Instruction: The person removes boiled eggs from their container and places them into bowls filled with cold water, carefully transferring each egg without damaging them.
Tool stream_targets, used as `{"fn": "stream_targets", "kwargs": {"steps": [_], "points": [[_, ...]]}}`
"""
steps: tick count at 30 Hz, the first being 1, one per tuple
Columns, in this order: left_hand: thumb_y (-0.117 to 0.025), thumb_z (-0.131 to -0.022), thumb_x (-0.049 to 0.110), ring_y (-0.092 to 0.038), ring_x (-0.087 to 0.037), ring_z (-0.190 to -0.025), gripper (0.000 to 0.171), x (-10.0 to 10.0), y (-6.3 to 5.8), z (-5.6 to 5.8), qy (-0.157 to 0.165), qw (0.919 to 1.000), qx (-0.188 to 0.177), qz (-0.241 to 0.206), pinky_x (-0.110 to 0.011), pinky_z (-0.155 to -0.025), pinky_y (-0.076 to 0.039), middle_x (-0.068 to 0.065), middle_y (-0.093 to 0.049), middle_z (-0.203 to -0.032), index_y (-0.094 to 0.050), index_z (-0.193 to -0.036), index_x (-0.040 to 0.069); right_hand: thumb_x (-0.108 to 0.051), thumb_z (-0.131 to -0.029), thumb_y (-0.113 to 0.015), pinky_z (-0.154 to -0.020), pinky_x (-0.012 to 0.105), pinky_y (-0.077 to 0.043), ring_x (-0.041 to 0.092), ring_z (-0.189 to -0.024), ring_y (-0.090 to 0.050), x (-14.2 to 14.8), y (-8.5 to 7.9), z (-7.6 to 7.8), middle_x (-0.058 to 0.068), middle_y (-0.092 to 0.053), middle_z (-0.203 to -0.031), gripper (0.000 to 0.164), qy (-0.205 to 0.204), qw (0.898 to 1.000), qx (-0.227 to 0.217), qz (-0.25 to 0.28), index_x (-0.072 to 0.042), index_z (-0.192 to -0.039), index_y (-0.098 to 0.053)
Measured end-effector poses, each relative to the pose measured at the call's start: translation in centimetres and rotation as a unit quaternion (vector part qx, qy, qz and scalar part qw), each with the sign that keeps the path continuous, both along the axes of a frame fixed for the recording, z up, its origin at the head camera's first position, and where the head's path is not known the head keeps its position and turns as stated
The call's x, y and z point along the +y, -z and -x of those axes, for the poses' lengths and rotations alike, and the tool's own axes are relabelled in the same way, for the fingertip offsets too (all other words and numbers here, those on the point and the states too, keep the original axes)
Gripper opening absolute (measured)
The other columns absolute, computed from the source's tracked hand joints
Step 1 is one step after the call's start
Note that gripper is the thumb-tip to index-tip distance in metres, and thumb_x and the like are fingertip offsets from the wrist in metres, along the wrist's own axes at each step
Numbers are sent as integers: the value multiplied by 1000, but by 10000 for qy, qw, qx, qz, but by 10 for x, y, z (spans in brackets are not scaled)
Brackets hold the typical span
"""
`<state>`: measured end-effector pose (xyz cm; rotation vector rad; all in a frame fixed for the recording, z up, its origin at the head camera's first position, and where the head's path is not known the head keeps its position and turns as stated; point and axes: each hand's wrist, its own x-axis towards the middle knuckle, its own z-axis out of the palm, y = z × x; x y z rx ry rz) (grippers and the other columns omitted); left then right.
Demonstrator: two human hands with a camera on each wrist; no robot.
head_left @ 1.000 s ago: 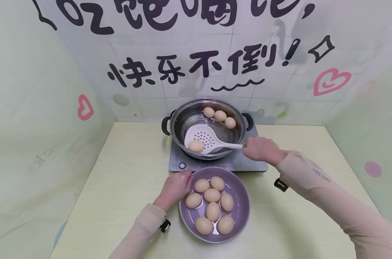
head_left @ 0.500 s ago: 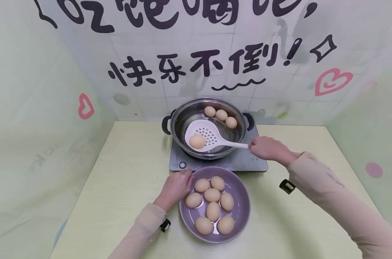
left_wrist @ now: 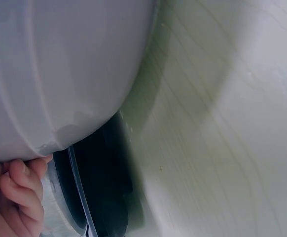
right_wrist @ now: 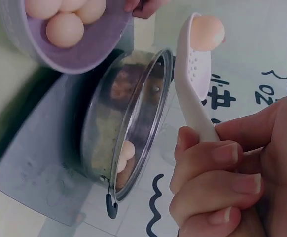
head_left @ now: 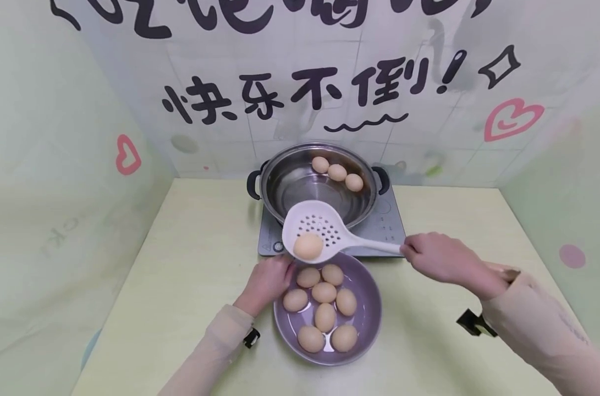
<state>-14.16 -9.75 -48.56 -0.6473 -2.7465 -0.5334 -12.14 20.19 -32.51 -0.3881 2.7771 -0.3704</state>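
Observation:
My right hand (head_left: 440, 257) grips the handle of a white slotted skimmer (head_left: 349, 239), fingers curled round it in the right wrist view. One brown egg (head_left: 308, 247) rides in the skimmer's bowl, above the gap between pot and purple bowl. The purple bowl (head_left: 364, 335) holds several eggs (head_left: 324, 318). At its upper left rim, my left hand (head_left: 265, 279) pinches the edge; in the left wrist view its fingers (left_wrist: 22, 182) are curled against the rim. Inside the steel pot (head_left: 275, 192), three eggs (head_left: 336, 172) sit along the far right wall.
The pot stands on a flat grey induction cooker (head_left: 379, 220), its black handles (head_left: 253, 185) sticking out at either side. A pale wooden table (head_left: 196, 247) carries everything. A printed wall sheet (head_left: 300, 115) rises close behind the pot, with side sheets left and right.
My right hand has lifted the skimmer with its egg out of the pot and drawn it toward me and to the right. The left hand stays on the purple bowl's rim.

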Motion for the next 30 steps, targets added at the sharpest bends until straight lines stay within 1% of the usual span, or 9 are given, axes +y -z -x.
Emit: {"fn": "stream_targets", "kwargs": {"steps": [3, 7, 10, 13, 18, 21, 25, 28, 30], "points": [[-63, -79, 15, -59, -26, -57, 13, -1, -2, 0, -75, 9997, -238, -78, -38, -50, -47, -10, -61, -67, -62, -86, 4, -25, -92, -43, -46, 28, -31, 12, -51, -39, 1, 7, -16, -3, -44, -59, 24, -37, 10000, 17, 25, -16, -72, -53], [-65, -75, 14, -62, -26, -63, 17, -2, -4, -1, -56, 9986, -517, -119, -37, -56, -50, -9, -64, -74, -64, -89, 5, -24, -91, -47, -43, 28, -29, 11, -48, -36, 1, 18, -34, -4, -40, -55, 24, -59, 9999, 102, -26, -18, -68, -50], [-62, -80, 15, -63, -25, -67, 12, -1, -4, -1, 15, 9988, -495, 7, -37, -57, -51, -8, -65, -78, -63, -89, 7, -23, -90, -49, -42, 28, -29, 11, -47, -36, 1, 27, -44, -5, -39, -53, 24, -77, 9997, 197, -153, -19, -66, -49], [-59, -81, 14, -61, -26, -63, 5, -1, -3, 0, 46, 9991, -417, 104, -38, -52, -48, -7, -63, -75, -58, -82, 9, -23, -89, -51, -42, 28, -29, 12, -46, -36, 0, 35, -52, -5, -39, -52, 23, -88, 9990, 336, -283, -20, -66, -49], [-59, -78, 12, -59, -27, -60, 12, 0, -2, 0, 45, 9993, -352, 123, -40, -47, -44, -6, -60, -70, -49, -73, 11, -21, -89, -52, -39, 28, -28, 12, -44, -34, -3, 46, -61, -6, -37, -51, 24, -188, 9943, 898, -546, -18, -66, -44], [-59, -77, 11, -60, -28, -61, 10, 0, -1, 0, 61, 9993, -371, 77, -41, -48, -44, -6, -60, -71, -49, -74, 11, -20, -88, -53, -37, 29, -26, 12, -42, -33, -4, 52, -64, -6, -35, -50, 25, -234, 9885, 1327, -689, -17, -65, -42], [-58, -77, 12, -59, -28, -61, 10, -1, 0, 0, 72, 9991, -408, 12, -41, -48, -44, -7, -61, -71, -49, -75, 11, -19, -86, -55, -35, 28, -25, 11, -40, -30, -6, 58, -68, -7, -31, -49, 25, -297, 9760, 2014, -780, -15, -66, -41], [-59, -77, 11, -59, -28, -61, 10, -2, 0, 0, 85, 9991, -402, -33, -40, -48, -44, -7, -61, -72, -48, -75, 11, -19, -86, -52, -34, 26, -22, 9, -39, -26, -6, 63, -71, -8, -27, -50, 23, -426, 9598, 2673, -747, -13, -66, -41], [-58, -79, 11, -59, -28, -60, 10, -2, -1, 1, 113, 9991, -392, -70, -40, -48, -44, -7, -61, -71, -48, -75, 11, -23, -91, -42, -33, 24, -19, 7, -39, -22, -6, 66, -72, -8, -25, -51, 28, -534, 9451, 3152, -682, -12, -66, -40]]}}
